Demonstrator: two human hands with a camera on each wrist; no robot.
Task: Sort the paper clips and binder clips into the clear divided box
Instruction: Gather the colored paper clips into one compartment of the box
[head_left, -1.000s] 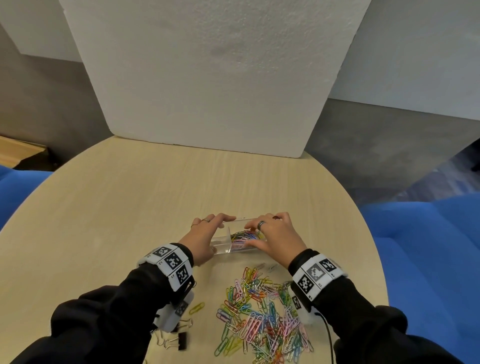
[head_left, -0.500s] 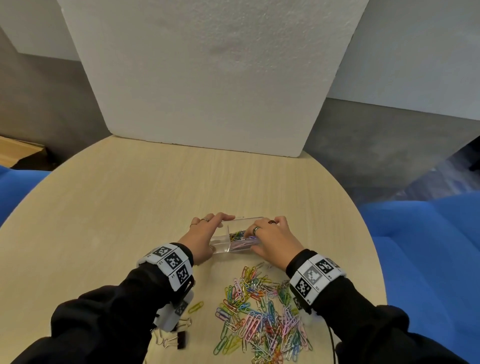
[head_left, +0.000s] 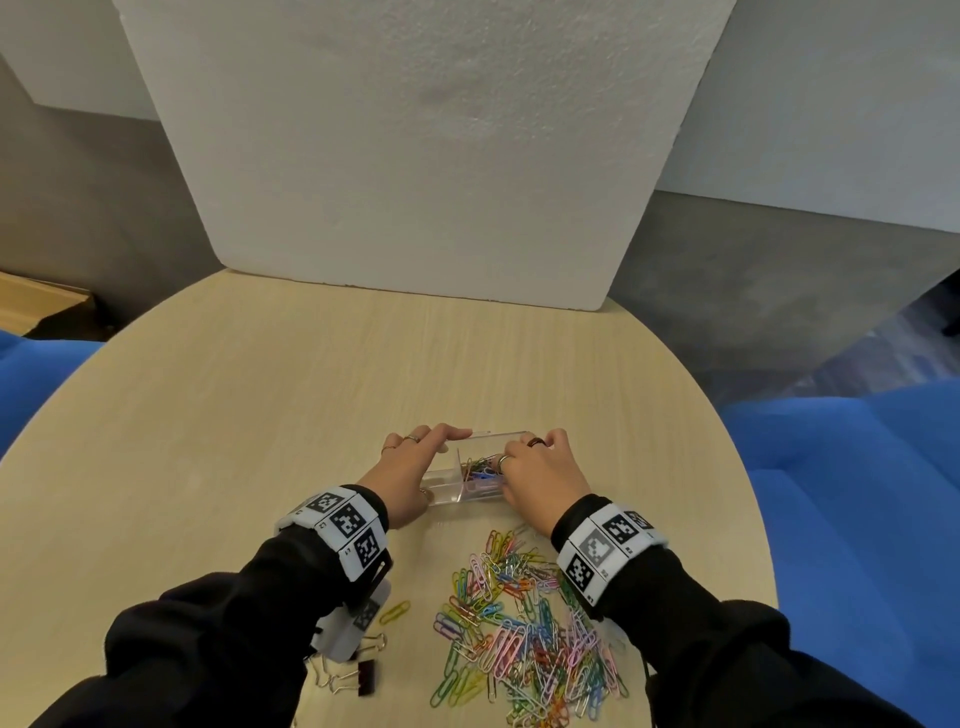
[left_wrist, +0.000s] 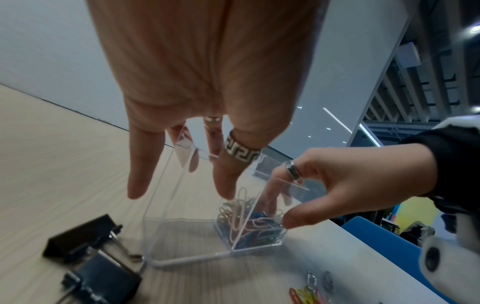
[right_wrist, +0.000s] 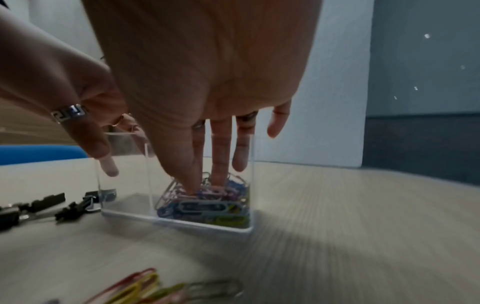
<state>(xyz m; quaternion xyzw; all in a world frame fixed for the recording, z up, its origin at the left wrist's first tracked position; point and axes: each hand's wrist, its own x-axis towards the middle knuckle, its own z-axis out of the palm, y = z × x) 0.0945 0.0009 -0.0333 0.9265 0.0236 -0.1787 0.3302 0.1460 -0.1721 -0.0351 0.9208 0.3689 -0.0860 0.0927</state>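
The clear divided box stands on the table in front of me. My left hand grips its left end, thumb on the near wall and fingers over the far rim. That left compartment is bare. My right hand reaches into the right compartment, its straight fingers pressing down on the coloured paper clips heaped there. A big loose pile of paper clips lies near me. Black binder clips sit by my left wrist, also in the left wrist view.
A single yellow paper clip lies apart, left of the pile. A white foam board stands at the back of the round wooden table. Blue seats flank the table.
My right hand has slid left and sunk its fingers deeper into the right compartment. The left hand and the box have stayed where they were.
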